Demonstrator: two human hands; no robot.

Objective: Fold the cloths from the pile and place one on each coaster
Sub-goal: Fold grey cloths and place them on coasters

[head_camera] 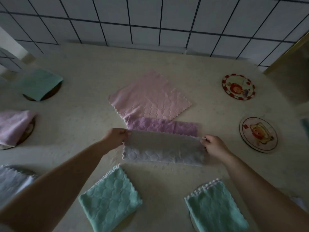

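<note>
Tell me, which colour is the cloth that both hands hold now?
Pale grey-white, with an embossed quilted pattern; the cloth shows best in the head view.

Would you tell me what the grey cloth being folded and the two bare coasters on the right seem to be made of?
The grey cloth looks like soft plush microfibre: quilted bubble texture, wavy edges, limp where both hands pinch it. The far coaster and near coaster look like rigid flat discs with printed cartoon faces, perhaps wood or board; the near one shows a pale, thin rim.

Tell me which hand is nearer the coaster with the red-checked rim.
Right. The right hand sits below-left of that coaster; the left hand is much farther left.
</note>
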